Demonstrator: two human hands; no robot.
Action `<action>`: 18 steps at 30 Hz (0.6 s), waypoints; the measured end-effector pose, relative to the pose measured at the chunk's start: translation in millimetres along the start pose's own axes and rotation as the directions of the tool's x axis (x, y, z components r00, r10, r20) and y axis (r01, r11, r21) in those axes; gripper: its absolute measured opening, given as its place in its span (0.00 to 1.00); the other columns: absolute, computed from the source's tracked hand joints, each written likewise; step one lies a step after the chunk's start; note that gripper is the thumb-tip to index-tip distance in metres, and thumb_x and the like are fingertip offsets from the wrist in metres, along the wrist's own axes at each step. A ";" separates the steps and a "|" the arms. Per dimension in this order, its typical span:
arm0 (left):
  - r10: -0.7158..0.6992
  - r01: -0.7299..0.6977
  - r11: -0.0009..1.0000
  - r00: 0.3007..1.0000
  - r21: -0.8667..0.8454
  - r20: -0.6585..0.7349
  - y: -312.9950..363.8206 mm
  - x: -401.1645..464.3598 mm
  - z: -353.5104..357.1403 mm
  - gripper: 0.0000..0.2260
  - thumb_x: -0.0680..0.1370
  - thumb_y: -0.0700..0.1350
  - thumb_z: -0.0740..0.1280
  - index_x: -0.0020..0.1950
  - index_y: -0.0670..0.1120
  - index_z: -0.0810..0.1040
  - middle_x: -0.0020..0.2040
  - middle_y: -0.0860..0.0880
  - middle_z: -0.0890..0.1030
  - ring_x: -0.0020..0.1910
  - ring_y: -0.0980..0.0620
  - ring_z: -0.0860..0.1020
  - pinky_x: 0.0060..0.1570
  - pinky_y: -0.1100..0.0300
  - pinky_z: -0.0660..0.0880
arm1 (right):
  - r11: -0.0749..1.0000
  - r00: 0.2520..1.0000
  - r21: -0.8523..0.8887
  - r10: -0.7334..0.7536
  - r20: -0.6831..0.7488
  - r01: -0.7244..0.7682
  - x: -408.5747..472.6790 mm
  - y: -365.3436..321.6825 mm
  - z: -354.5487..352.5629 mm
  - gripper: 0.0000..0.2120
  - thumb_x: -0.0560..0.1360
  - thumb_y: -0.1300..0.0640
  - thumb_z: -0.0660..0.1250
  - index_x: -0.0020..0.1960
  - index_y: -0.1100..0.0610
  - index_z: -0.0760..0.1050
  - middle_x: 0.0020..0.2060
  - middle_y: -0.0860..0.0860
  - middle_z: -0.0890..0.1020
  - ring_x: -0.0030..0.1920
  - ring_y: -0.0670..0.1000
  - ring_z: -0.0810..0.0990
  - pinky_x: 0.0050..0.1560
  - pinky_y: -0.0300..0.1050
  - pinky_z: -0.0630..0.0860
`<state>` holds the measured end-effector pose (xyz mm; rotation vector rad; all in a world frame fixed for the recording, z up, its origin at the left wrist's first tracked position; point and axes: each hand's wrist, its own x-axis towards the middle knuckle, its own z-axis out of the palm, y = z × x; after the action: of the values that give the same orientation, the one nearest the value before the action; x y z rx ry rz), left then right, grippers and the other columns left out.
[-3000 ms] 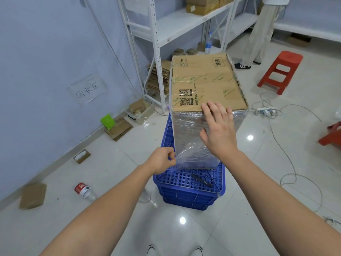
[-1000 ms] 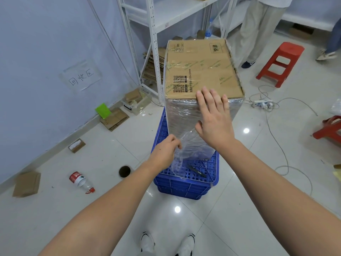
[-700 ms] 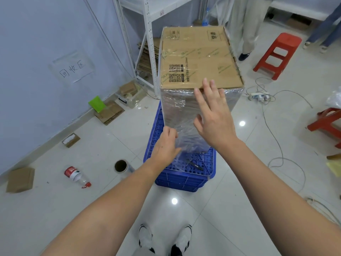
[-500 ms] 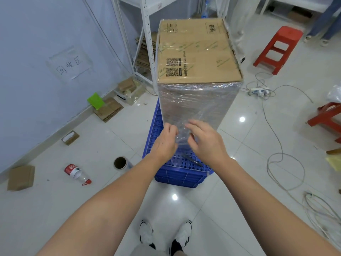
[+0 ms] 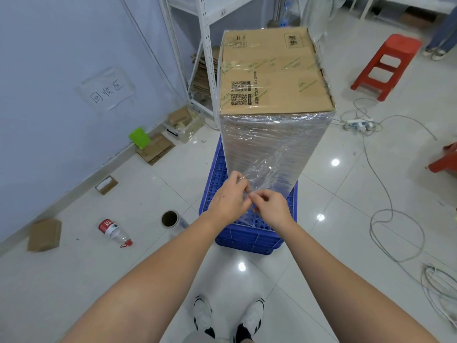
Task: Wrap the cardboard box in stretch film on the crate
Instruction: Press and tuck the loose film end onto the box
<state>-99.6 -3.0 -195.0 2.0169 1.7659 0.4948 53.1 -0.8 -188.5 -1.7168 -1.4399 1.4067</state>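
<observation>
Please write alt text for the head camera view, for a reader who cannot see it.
Both hands, left hand and right hand, pinch a loose end of stretch film at the base of a tall film-wrapped cardboard box standing on a blue crate. A film roll lies on the floor.

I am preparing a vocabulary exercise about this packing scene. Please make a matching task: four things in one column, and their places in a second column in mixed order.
Things:
1. tall brown cardboard box
2. roll of clear stretch film
3. red plastic stool
4. loose end of clear film

Places:
A. pinched by both hands
B. far right, on the floor
C. upright on the blue plastic crate
D. on the floor, left of the crate

Pairs: 1-C, 2-D, 3-B, 4-A
</observation>
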 end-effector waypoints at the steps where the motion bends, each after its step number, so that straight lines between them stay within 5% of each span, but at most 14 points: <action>1: 0.011 -0.011 1.000 1.000 0.001 -0.011 -0.6 -0.6 -2.6 0.08 0.80 0.50 0.69 0.53 0.47 0.76 0.59 0.52 0.69 0.44 0.53 0.74 0.43 0.55 0.76 | 1.000 1.000 -0.001 -0.020 -0.003 0.020 -0.2 0.0 -0.4 0.07 0.78 0.50 0.68 0.46 0.52 0.81 0.37 0.50 0.84 0.40 0.51 0.84 0.36 0.44 0.79; 7: 0.056 -0.058 0.998 0.992 -0.021 -0.110 -4.9 -6.8 -32.7 0.06 0.82 0.46 0.67 0.54 0.44 0.80 0.69 0.50 0.74 0.60 0.53 0.76 0.56 0.58 0.74 | 0.880 0.909 -0.337 -0.395 -0.132 0.333 -10.9 -8.5 -12.3 0.11 0.77 0.53 0.69 0.59 0.53 0.76 0.51 0.44 0.78 0.50 0.43 0.76 0.50 0.41 0.75; 13: -0.002 -0.006 0.998 0.990 -0.055 -0.143 -10.1 -7.6 -94.6 0.04 0.84 0.46 0.65 0.51 0.50 0.77 0.46 0.55 0.79 0.46 0.54 0.76 0.47 0.57 0.73 | 0.530 0.551 -0.614 -0.815 -0.179 0.585 -13.2 -70.4 -39.3 0.11 0.71 0.63 0.73 0.53 0.59 0.79 0.52 0.53 0.76 0.54 0.53 0.73 0.50 0.47 0.75; 18: -0.046 0.037 0.998 0.981 -0.050 -0.189 -20.9 0.1 -134.3 0.04 0.84 0.46 0.66 0.52 0.49 0.80 0.46 0.52 0.83 0.45 0.50 0.79 0.47 0.53 0.74 | 0.306 0.356 -0.755 -0.929 -0.103 0.580 -9.1 -119.9 -85.8 0.13 0.69 0.64 0.72 0.54 0.61 0.80 0.58 0.59 0.77 0.62 0.60 0.73 0.59 0.59 0.73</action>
<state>-186.8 9.3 -91.6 1.9525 1.8848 0.7296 82.5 49.8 -52.9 -1.1086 -2.0585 -0.1798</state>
